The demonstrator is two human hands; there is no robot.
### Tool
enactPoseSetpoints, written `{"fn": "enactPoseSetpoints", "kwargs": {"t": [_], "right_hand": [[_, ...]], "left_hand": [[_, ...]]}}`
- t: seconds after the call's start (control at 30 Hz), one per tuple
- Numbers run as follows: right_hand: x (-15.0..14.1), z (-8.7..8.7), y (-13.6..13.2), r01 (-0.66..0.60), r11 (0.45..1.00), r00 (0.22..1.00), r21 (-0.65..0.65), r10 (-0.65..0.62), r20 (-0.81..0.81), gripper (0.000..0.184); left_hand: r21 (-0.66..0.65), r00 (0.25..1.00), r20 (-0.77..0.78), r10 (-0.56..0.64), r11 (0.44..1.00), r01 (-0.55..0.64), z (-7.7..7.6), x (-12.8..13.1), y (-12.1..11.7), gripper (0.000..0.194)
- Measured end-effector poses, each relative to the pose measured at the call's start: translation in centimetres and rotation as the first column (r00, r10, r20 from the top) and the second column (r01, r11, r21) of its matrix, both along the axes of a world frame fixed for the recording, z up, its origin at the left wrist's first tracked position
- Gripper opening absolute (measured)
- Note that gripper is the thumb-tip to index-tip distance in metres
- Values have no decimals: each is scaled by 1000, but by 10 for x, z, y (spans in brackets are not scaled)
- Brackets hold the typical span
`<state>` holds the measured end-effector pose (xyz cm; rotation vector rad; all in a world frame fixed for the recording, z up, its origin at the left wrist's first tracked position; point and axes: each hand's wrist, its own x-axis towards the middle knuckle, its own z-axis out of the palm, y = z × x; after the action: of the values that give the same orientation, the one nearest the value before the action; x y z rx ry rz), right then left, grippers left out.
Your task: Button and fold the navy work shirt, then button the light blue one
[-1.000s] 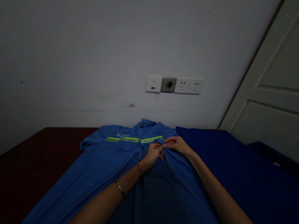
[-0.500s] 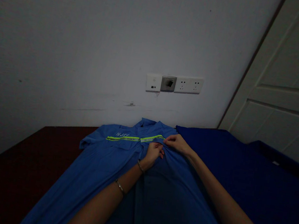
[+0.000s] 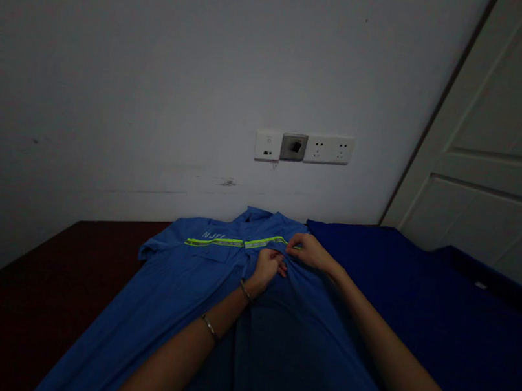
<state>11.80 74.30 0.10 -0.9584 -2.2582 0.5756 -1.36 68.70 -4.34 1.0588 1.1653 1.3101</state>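
Note:
A blue short-sleeved work shirt (image 3: 141,308) lies spread out, its collar towards the wall. Across its chest runs a yellow-green reflective stripe (image 3: 219,241), with white lettering above the left part. My left hand (image 3: 269,269), with bracelets on its wrist and forearm, is closed on the shirt front just below the stripe. Close beside it on the right, my right hand (image 3: 306,250) pinches the fabric at the stripe between thumb and fingers. The cloth is drawn up in folds between the two hands. Fingertip detail is too dark to make out.
Under the shirt is a dark red-brown surface (image 3: 53,275). Dark blue cloth (image 3: 403,295) covers the right side. A row of wall sockets (image 3: 329,149) sits on the white wall behind. A white panelled door (image 3: 505,167) stands at the right.
My right hand has shifted very slightly, its fingers still at the stripe. My left hand and the shirt stay nearly as they were.

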Motion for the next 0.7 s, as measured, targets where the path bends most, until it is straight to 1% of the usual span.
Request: {"fn": "enactPoseSetpoints", "kwargs": {"t": [0.1, 0.17, 0.23, 0.27, 0.3, 0.33, 0.37, 0.4, 0.43, 0.47, 0.5, 0.53, 0.6, 0.63, 0.7], "right_hand": [[1, -4, 1, 18, 1000, 1000, 3, -18, 5, 10], [2, -6, 2, 42, 999, 999, 3, -42, 9, 9], [2, -7, 3, 73, 997, 997, -2, -72, 22, 8], [2, -8, 3, 88, 996, 996, -3, -88, 29, 8], [2, -8, 3, 101, 995, 994, -2, -101, 37, 8], [1, -8, 2, 112, 994, 993, 0, -111, 50, 9], [1, -8, 2, 124, 992, 990, 3, -124, 66, 10], [0, -8, 1, 140, 990, 987, 6, -141, 83, 10], [-1, -8, -1, 155, 988, 983, 10, -155, 98, 11], [-1, -7, -2, 165, 986, 980, 13, -165, 113, 12], [-2, -7, -3, 169, 985, 978, 17, -170, 124, 13], [-2, -6, -5, 168, 986, 976, 22, -169, 134, 14], [-2, -5, -6, 155, 988, 976, 24, -157, 153, 15], [-2, -4, -6, 149, 989, 975, 21, -151, 162, 15], [-2, -4, -6, 149, 989, 975, 13, -149, 166, 15]], "left_hand": [[-5, 996, -51, -79, 997, 79, 8, -11, 1, 7], [-35, 981, -103, -162, 987, 160, 19, -23, 2, 4], [-105, 947, -231, -225, 973, 205, 33, -38, 5, 7], [-130, 917, -338, -214, 975, 180, 41, -44, 6, 10], [-111, 872, -463, -157, 987, 118, 48, -50, 7, 14], [-39, 809, -585, -58, 998, 43, 54, -54, 7, 17], [76, 728, -682, 70, 997, -25, 59, -55, 7, 18], [207, 639, -743, 196, 977, -59, 62, -55, 6, 17], [322, 560, -776, 291, 946, -44, 63, -53, 4, 17], [400, 495, -799, 342, 916, 13, 62, -49, 2, 18], [436, 438, -825, 357, 895, 90, 60, -43, -1, 20], [442, 384, -852, 355, 881, 169, 56, -38, -4, 21], [422, 286, -894, 344, 862, 282, 48, -28, -8, 21], [411, 248, -905, 345, 859, 306, 44, -25, -9, 21], [402, 210, -913, 349, 859, 318, 37, -22, -10, 19]]}}
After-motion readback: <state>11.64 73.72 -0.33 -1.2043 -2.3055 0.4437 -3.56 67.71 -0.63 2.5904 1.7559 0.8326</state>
